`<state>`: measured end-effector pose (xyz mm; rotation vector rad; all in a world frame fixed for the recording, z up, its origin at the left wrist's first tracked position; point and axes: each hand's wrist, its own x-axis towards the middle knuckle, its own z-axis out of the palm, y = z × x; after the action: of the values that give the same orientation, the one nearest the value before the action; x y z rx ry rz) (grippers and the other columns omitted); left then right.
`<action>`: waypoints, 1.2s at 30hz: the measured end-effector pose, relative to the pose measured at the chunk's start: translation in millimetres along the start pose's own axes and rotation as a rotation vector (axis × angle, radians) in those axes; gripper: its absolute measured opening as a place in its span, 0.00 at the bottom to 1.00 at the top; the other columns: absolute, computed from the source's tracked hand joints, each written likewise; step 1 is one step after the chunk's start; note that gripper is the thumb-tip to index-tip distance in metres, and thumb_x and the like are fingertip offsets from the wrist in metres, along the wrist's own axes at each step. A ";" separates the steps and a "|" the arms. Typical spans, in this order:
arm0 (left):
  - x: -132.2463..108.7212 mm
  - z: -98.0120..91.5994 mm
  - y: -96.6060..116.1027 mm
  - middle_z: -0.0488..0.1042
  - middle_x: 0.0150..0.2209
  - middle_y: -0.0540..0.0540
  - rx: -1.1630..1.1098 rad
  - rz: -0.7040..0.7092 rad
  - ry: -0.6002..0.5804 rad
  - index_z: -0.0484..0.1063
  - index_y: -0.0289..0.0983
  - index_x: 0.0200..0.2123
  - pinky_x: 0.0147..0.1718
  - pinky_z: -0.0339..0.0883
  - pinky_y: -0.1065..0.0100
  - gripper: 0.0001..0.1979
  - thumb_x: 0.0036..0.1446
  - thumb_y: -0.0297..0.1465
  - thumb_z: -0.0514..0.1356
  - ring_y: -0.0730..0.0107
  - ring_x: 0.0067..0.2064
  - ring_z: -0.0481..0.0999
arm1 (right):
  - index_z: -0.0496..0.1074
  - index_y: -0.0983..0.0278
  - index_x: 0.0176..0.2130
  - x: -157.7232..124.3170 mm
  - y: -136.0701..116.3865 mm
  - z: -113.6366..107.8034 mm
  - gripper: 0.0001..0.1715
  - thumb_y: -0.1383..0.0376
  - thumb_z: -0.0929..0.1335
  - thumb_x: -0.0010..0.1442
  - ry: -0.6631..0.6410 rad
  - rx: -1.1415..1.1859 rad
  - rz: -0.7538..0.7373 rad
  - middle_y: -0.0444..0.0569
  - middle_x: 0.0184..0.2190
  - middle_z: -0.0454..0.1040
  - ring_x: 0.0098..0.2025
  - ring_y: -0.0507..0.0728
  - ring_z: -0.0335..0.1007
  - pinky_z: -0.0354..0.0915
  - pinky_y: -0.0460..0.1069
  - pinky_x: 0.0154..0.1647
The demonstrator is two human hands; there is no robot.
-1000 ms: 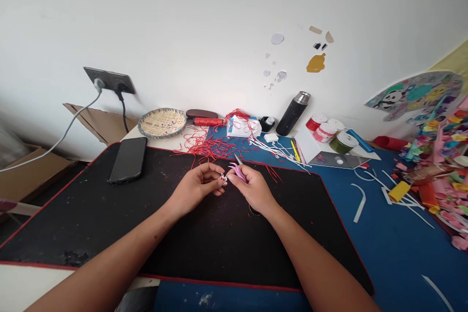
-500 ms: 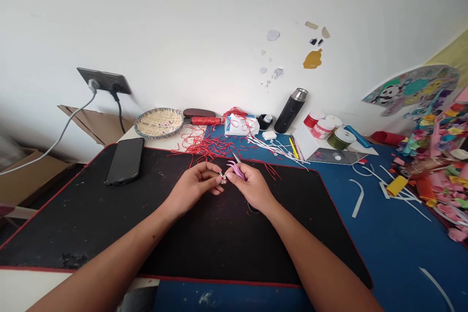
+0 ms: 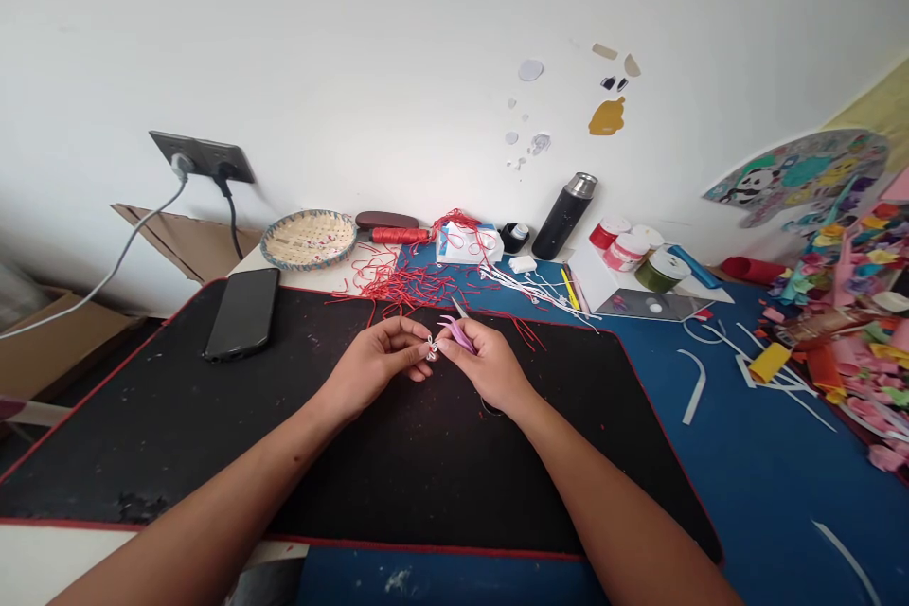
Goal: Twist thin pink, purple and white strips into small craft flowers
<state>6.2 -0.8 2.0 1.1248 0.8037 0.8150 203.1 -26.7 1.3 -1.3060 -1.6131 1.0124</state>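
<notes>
Thumb and fingers of my left hand [image 3: 380, 355] pinch a small white knotted cord piece [image 3: 432, 348] with a bit of red in it. My right hand [image 3: 490, 360] is closed around purple tweezers [image 3: 458, 334] with curved tips, and its thumb and fingertip meet the right side of the cord piece. From the same hand a pointed silver blade [image 3: 460, 308] sticks up, and a thin dark loop shows below the palm. Most of that bladed tool is hidden. Both hands are above the black mat [image 3: 426, 473].
Loose red cords [image 3: 412, 286] and white cords [image 3: 532, 289] lie behind the hands. A phone [image 3: 242, 312] rests on the mat's left side. Farther back are a woven basket [image 3: 309, 241], a black flask [image 3: 564, 216] and thread spools [image 3: 629, 251]. Coloured paper pieces [image 3: 852, 350] crowd the right.
My right thumb and fingertip have shifted slightly left against the cord piece, and the purple tweezers have moved a little with them. My left hand has kept its pinch.
</notes>
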 end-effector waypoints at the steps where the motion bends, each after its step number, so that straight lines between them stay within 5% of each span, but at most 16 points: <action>1: 0.1 0.1 -0.1 0.81 0.31 0.47 0.004 -0.004 -0.002 0.75 0.35 0.40 0.32 0.74 0.67 0.21 0.49 0.40 0.76 0.67 0.31 0.80 | 0.75 0.63 0.36 0.0 -0.1 0.0 0.12 0.57 0.69 0.66 -0.001 0.000 -0.002 0.43 0.31 0.75 0.31 0.53 0.66 0.60 0.46 0.34; 16: -0.2 -2.7 -1.1 0.81 0.31 0.48 -0.049 -0.023 -0.084 0.73 0.34 0.41 0.29 0.73 0.71 0.19 0.52 0.37 0.75 0.69 0.29 0.80 | 0.78 0.63 0.43 0.4 3.4 -1.7 0.14 0.56 0.72 0.64 -0.027 0.085 0.024 0.45 0.34 0.76 0.34 0.54 0.69 0.62 0.48 0.38; 23: -1.0 -4.9 2.1 0.82 0.31 0.47 -0.152 -0.094 -0.150 0.68 0.36 0.41 0.26 0.72 0.74 0.20 0.52 0.34 0.75 0.70 0.28 0.80 | 0.76 0.65 0.47 -1.3 5.1 -2.4 0.23 0.50 0.72 0.63 -0.220 0.373 0.197 0.35 0.19 0.57 0.19 0.47 0.45 0.43 0.45 0.20; 36: -1.2 -5.6 1.0 0.82 0.31 0.45 -0.249 -0.167 -0.144 0.72 0.34 0.41 0.28 0.75 0.74 0.19 0.51 0.31 0.76 0.70 0.28 0.82 | 0.74 0.65 0.43 -0.7 7.9 -0.9 0.20 0.52 0.74 0.61 -0.234 0.509 0.217 0.33 0.19 0.55 0.18 0.46 0.41 0.39 0.44 0.18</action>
<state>0.6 0.9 1.8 0.8722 0.6465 0.6657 206.6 -26.1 -5.9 -1.0494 -1.2675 1.6347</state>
